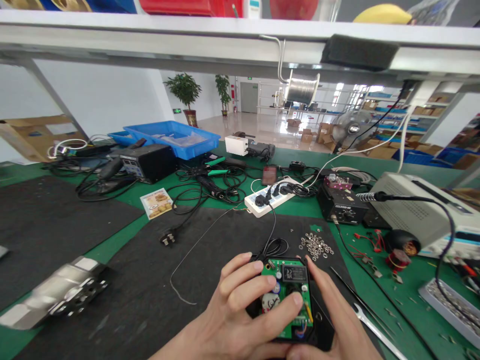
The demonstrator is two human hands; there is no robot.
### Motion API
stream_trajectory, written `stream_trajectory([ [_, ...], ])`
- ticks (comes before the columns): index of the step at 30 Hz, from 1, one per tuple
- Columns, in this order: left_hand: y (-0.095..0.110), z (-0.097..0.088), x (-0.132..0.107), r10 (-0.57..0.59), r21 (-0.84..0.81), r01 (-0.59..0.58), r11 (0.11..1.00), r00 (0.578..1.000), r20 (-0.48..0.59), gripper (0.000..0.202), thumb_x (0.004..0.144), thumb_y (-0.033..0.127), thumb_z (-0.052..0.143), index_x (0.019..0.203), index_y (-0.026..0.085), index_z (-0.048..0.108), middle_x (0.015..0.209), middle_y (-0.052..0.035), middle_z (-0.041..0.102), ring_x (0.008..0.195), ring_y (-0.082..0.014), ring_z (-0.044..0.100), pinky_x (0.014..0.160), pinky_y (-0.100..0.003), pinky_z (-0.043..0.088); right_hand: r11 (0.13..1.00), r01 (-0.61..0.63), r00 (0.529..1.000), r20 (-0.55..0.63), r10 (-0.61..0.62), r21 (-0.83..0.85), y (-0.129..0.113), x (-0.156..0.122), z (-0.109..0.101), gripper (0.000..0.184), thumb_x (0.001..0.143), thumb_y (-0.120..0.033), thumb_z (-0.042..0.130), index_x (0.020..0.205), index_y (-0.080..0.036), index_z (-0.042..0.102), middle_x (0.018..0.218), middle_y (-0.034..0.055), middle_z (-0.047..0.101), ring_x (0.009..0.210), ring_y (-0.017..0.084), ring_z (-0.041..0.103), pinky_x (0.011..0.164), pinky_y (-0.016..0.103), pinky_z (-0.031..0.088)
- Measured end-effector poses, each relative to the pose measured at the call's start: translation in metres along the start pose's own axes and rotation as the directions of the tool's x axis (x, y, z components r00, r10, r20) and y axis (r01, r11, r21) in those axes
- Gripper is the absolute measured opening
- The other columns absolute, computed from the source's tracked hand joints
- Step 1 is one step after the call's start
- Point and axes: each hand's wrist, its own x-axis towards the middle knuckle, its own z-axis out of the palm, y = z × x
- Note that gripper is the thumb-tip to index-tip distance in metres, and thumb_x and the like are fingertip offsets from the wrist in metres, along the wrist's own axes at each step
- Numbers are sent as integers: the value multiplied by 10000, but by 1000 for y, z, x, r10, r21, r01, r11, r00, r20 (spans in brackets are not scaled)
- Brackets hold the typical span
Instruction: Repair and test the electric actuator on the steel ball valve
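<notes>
A green circuit board (287, 325) with a black block component, a blue capacitor and several wires sits in a black housing (313, 312) at the bottom centre. My left hand (243, 310) reaches over it from the left, its fingers bent and pressed onto the board, the index fingertip near its middle. Along the right side, my right hand (333, 310) grips the housing, one finger stretched along the edge and the thumb at the near edge. A coiled black cable (277, 246) lies just beyond the housing. My fingers hide part of the board.
Loose nuts (317, 245) are scattered beyond my right hand. A wrench (375, 330) and tweezers (360, 300) lie to its right. A metal valve body (56, 295) lies at left. Behind are a power strip (270, 195), a soldering station (343, 205) and a blue tray (187, 150).
</notes>
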Motion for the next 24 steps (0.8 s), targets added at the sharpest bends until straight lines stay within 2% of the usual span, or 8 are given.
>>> stream_trajectory([
  [3, -1, -1, 2, 8, 5, -8, 1000, 1000, 2, 511, 784, 561, 846, 1212, 306, 732, 1156, -73, 504, 1191, -288, 500, 1161, -549, 450, 1000, 20, 1000, -9, -20, 3, -2, 2, -2, 1190, 770, -615, 817, 1655, -213, 131, 1496, 182, 549, 1296, 356, 623, 1009, 429, 595],
  [7, -1, -2, 9, 25, 23, -25, 999, 999, 21, 516, 786, 564, 844, 1217, 303, 732, 1153, -68, 501, 1191, -276, 495, 1177, -526, 438, 999, -40, 999, 33, 41, -24, -6, 4, -7, 1169, 783, -494, 843, 1661, -212, 126, 1529, 172, 524, 1329, 374, 593, 1038, 443, 578],
  [10, -2, -1, 9, 9, 9, -10, 1000, 999, 35, 545, 769, 565, 857, 1226, 296, 729, 1159, -69, 502, 1201, -280, 493, 1196, -525, 417, 997, -59, 998, 28, 61, -44, -8, 3, -7, 1182, 773, -481, 851, 1662, -220, 117, 1540, 165, 515, 1342, 377, 581, 1041, 450, 577],
  [13, -1, 1, 3, -5, -9, 5, 1000, 1000, 27, 574, 743, 550, 883, 1225, 281, 726, 1163, -72, 504, 1204, -292, 498, 1190, -542, 415, 998, -39, 999, 24, 40, -53, -7, 4, -6, 1220, 755, -497, 863, 1664, -223, 97, 1532, 163, 524, 1335, 381, 587, 1032, 452, 584],
  [18, 0, 4, -6, -26, -61, 26, 998, 1000, -7, 516, 794, 494, 863, 1231, 275, 694, 1199, -78, 502, 1234, -303, 484, 1161, -585, 423, 997, 34, 999, 22, -33, -67, -6, 9, -9, 1256, 744, -516, 875, 1665, -218, 75, 1496, 161, 559, 1283, 360, 632, 1006, 405, 598],
  [21, 2, 4, -7, -20, -53, 18, 998, 999, -32, 529, 751, 457, 904, 1214, 296, 704, 1195, -75, 492, 1234, -307, 478, 1146, -582, 432, 994, 52, 998, 37, -48, -98, -8, 12, -13, 1289, 715, -538, 891, 1664, -211, 83, 1482, 157, 573, 1278, 360, 635, 1001, 392, 599],
  [24, 3, 2, -5, -21, -58, 21, 998, 1000, 10, 635, 668, 460, 954, 1233, 300, 712, 1202, -81, 481, 1231, -315, 470, 1150, -575, 429, 994, 56, 998, 46, -52, -99, -7, 11, -14, 1284, 716, -532, 893, 1666, -214, 88, 1487, 151, 571, 1283, 363, 630, 1009, 397, 594],
])
